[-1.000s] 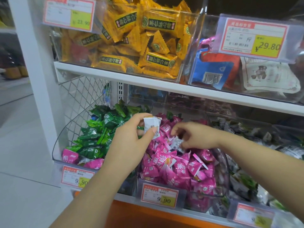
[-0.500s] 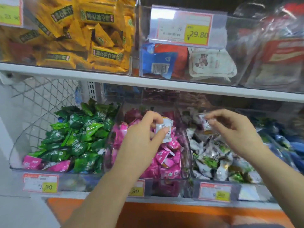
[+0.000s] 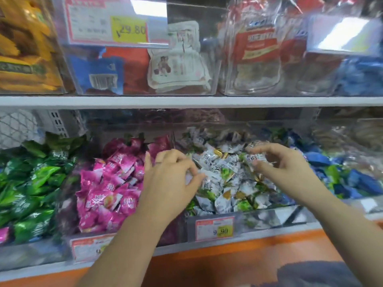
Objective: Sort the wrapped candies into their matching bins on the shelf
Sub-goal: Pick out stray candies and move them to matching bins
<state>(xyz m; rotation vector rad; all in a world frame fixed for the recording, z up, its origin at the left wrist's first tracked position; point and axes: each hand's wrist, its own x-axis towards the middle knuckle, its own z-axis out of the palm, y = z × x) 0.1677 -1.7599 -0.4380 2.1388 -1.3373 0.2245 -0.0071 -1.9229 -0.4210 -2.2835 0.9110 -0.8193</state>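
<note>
On the lower shelf stand clear bins: green candies [image 3: 35, 183] at the left, pink candies [image 3: 109, 183] beside them, white candies [image 3: 223, 179] in the middle, blue candies [image 3: 352, 179] at the right. Both hands hover over the white-candy bin [image 3: 269, 218]. My left hand [image 3: 167, 183] has curled fingers and pinches a white wrapped candy [image 3: 193, 176] at the bin's left side. My right hand [image 3: 288, 170] holds another white candy [image 3: 256, 158] between index finger and thumb, just above the pile.
A white shelf board [image 3: 186, 101] runs above the bins. On it stand clear bins with yellow packets [image 3: 24, 59], blue and white packets [image 3: 176, 65] and red-labelled bags [image 3: 257, 50]. Price tags [image 3: 214, 227] hang on the bin fronts above an orange base [image 3: 207, 264].
The view has shifted right. My left hand carried its white candy from over the pink bin to the white bin. My right hand has lowered its candy onto the white pile.
</note>
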